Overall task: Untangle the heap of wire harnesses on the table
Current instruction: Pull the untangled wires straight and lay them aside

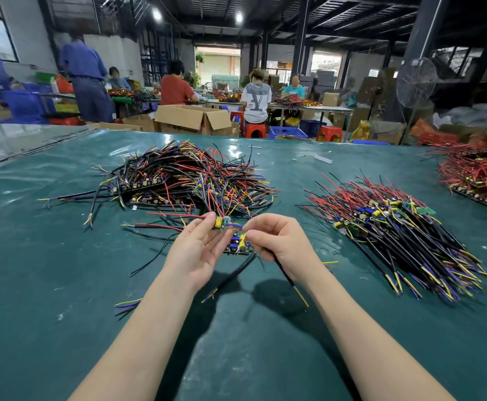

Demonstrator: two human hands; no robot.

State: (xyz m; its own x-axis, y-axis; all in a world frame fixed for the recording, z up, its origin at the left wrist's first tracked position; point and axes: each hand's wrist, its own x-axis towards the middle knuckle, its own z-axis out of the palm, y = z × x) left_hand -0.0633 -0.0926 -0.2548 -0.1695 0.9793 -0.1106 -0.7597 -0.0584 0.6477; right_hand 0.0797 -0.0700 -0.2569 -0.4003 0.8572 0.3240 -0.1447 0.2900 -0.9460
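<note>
Currently: left hand [199, 250] pinches board [222, 222], right hand [280, 241] pinches wires [242, 237] at second board [236, 246] below it; black leads [236, 270] trail toward body. Heap [184, 180] just beyond both hands on worktop [63, 285]; sorted pile [395, 227] nearer right hand.

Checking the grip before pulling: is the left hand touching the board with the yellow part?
Touching. The head view shows the left hand pinching the board at its fingertips. The right hand grips a black cable.
</note>
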